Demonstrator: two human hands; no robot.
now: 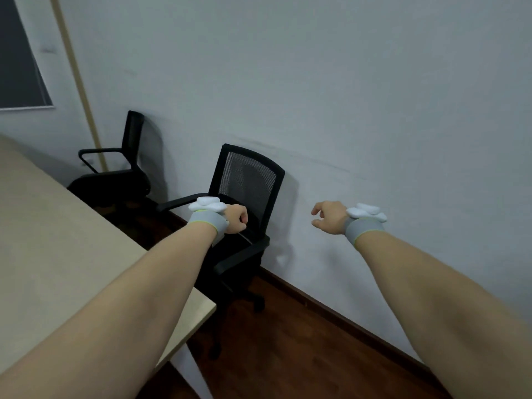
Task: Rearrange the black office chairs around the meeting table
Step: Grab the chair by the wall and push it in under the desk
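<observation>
A black office chair [249, 180] with a mesh back stands against the wall, just past the corner of the beige meeting table [57, 240]. A second black chair [131, 148] stands farther back along the same wall, side-on to me. My left hand [237, 218] hovers over the near chair's seat between its armrests, fingers curled into a loose fist with nothing visible in them. My right hand [328, 217] is raised to the right of that chair in front of the bare wall, fingers apart and holding nothing. Both wrists wear grey bands with white trackers.
The grey wall [374, 96] runs close behind both chairs, with a dark baseboard [331, 309] at its foot. Dark wooden floor [288, 355] lies to the right of the table. A white table leg [193, 370] stands under the near corner. A dark panel [17, 67] hangs at top left.
</observation>
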